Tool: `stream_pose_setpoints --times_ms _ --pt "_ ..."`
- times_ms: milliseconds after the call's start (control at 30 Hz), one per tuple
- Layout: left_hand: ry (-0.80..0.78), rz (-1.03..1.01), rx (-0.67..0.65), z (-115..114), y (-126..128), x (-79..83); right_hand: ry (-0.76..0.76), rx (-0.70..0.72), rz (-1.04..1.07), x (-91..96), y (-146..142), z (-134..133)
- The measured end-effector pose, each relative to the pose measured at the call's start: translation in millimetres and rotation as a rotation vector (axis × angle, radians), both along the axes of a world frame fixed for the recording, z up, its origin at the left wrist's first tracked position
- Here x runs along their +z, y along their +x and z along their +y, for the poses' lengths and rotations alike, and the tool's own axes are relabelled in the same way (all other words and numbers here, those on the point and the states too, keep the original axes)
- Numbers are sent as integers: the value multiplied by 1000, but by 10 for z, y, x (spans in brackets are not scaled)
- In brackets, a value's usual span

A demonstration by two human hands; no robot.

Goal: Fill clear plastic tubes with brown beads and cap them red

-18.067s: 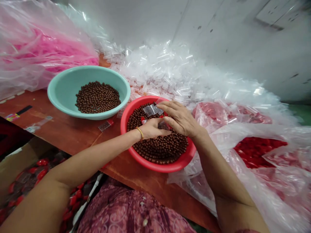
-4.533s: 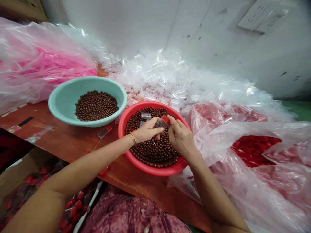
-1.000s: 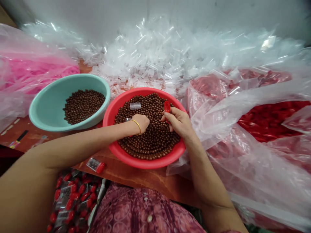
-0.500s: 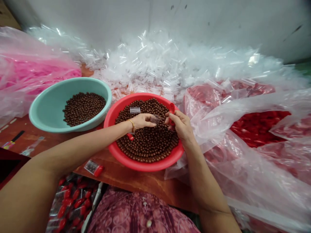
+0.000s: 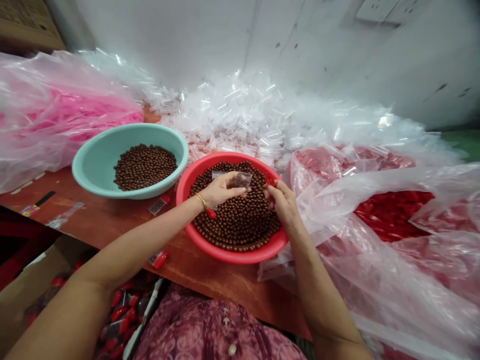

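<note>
A red basin full of small brown balls sits on the wooden table in front of me. Over it, my left hand pinches a small clear tube holding brown balls. My right hand is closed beside it, gripping a small red cap between its fingertips. The cap is close to the tube's right end but apart from it. Another clear tube lies on the balls behind my left hand.
A teal basin with more brown balls stands to the left. A heap of empty clear tubes lies at the back. Plastic bags hold pink pieces at left and red caps at right. Capped tubes lie near the table edge.
My left hand came up out of the balls holding a filled clear tube and lifted it toward my right hand. The red cap stays in my right fingers.
</note>
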State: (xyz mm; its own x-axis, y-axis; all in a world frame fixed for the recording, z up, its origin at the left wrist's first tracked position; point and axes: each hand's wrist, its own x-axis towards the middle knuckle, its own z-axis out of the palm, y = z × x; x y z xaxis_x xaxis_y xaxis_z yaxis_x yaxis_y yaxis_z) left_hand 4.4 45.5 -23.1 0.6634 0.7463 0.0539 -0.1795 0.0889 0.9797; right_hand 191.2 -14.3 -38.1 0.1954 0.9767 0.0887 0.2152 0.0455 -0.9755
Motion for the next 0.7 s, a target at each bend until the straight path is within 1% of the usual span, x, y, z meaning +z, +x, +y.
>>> stream_pose_setpoints --times_ms 100,167,267,333,400,467,500,533,633,667,700 --pt "93 153 20 1 -22 -10 -9 -9 151 37 -7 5" --pt "90 209 -36 -11 -40 -12 -68 22 261 89 -6 8" --pt "6 167 -183 -26 -58 0 -195 44 425 188 3 -2" --pt "-26 114 -211 -22 -60 13 -250 58 462 247 7 -14" --pt "-45 93 -208 -7 -58 26 -276 69 420 282 5 -16" --pt "-68 94 -200 8 -60 39 -279 66 283 280 -6 2" --pt "-80 93 -195 13 -63 46 -270 75 165 266 -17 17" --pt "-91 84 -181 16 -69 54 -256 95 10 245 -32 34" --pt "-117 25 -110 17 -88 82 -248 202 -565 170 -100 73" --pt "-125 4 -83 16 -93 91 -259 227 -721 151 -126 77" --pt "-133 -12 -57 16 -97 98 -269 229 -825 140 -150 79"
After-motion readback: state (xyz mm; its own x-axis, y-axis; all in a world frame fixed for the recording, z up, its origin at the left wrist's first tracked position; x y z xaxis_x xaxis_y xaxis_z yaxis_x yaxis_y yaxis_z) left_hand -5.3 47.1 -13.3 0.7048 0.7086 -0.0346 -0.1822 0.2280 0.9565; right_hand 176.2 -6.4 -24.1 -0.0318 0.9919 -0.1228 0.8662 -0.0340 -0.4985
